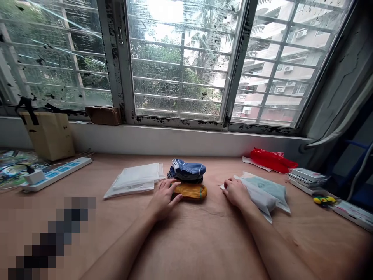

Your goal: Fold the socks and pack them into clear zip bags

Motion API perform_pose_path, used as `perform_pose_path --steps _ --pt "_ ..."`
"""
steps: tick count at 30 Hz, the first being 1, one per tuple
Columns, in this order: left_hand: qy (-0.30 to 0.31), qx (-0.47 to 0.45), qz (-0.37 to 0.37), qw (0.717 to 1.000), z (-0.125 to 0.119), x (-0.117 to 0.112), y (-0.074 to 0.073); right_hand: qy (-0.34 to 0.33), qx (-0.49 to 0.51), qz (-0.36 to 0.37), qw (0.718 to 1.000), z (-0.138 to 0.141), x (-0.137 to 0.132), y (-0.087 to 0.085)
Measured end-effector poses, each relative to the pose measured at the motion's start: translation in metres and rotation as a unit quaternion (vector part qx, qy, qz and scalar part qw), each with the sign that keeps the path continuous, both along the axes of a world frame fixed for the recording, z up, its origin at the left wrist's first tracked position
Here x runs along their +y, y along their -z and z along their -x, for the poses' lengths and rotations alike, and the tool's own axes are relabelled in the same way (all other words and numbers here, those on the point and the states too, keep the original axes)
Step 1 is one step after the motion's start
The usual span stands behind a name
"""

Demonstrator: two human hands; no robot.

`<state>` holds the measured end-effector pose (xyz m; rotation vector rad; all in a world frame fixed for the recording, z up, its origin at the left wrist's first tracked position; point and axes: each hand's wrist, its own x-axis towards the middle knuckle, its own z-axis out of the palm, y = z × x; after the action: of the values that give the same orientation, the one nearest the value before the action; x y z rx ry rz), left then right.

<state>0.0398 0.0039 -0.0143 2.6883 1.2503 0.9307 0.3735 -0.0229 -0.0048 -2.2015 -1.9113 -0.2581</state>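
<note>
My left hand (165,197) is at the left end of a folded mustard-yellow sock (190,191), its thumb and fingers apart and touching it. Just behind lies a stack of folded socks, a blue one (189,169) with white trim on top and darker ones beneath. My right hand (235,190) has its fingers curled over the left edge of a white translucent plastic bag (260,197). That bag overlaps another one with pale blue-green contents (269,186). Left of the socks, flat white plastic bags (135,179) lie in a pile.
A power strip (62,173) with a plugged-in adapter and a brown paper bag (49,136) stand at the left. Toward the right are a red plastic bag (272,160), stacked boxes (307,179) and a yellow-green object (324,200). Windows rise behind the table (201,241).
</note>
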Motion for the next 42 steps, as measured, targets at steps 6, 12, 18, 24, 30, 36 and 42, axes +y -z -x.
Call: perform_pose_path --steps 6,12,18,24,30,36,42 --pt "-0.002 0.006 0.009 1.000 -0.001 -0.003 -0.003 -0.012 -0.014 0.001 1.000 0.004 -0.002 -0.002" --pt "0.000 0.003 0.010 1.000 0.001 -0.003 -0.001 -0.018 -0.014 -0.009 1.000 0.009 -0.002 -0.005" --pt "0.019 -0.005 -0.014 1.000 -0.002 -0.008 -0.006 -0.136 0.034 0.010 0.990 0.009 -0.028 -0.043" --pt "0.054 -0.014 -0.003 0.998 -0.011 -0.017 -0.008 -0.092 0.089 -0.134 0.983 0.006 -0.053 -0.077" --pt "0.129 -0.092 0.003 0.987 -0.014 -0.024 -0.011 -0.215 0.097 -0.239 0.942 0.023 -0.057 -0.074" --pt "0.249 -0.188 0.011 0.950 -0.024 -0.042 -0.015 -0.406 0.025 -0.145 0.902 0.083 -0.062 -0.062" --pt "0.167 -0.250 0.010 0.954 -0.029 -0.048 -0.020 -0.383 0.015 -0.139 0.913 0.096 -0.062 -0.059"
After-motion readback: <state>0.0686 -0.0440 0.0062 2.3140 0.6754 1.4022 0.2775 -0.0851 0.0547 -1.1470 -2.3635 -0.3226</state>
